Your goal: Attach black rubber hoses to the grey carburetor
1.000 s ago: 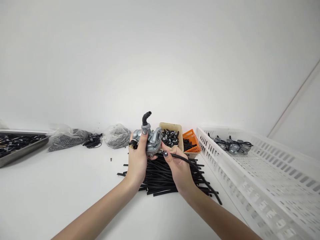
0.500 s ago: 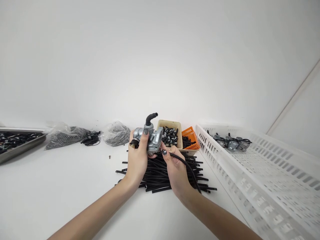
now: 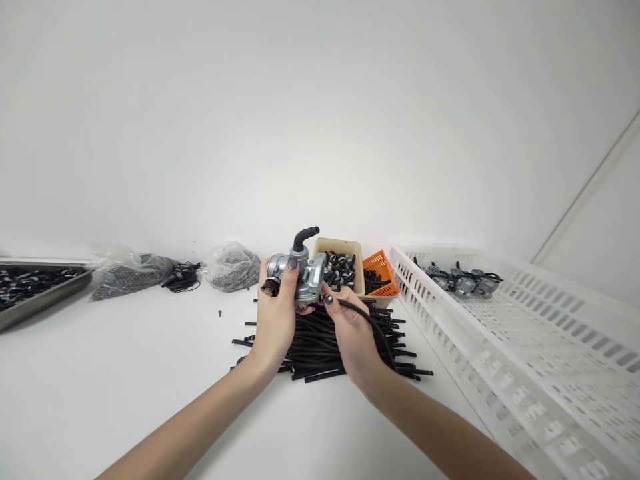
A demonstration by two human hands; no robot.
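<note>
A silvery metal carburetor with a bent black rubber boot on top is gripped by my left hand, thumb across its near side. My right hand pinches a black rubber hose close to its end, at the carburetor's lower right. The rest of that hose curves down over my right wrist. My fingers hide where the hose end meets the metal, so I cannot tell whether it is seated. Under both hands lies a pile of black hoses on the white table.
Behind the hoses stand a cream bin of small clips and an orange basket of black parts. A white perforated crate at the right holds several carburetors. Bags of parts and a metal tray are at the left.
Both hands keep their holds. The carburetor has tilted or turned very slightly, its boot shifting a little to the right. The right hand stays at its lower right with the hose.
</note>
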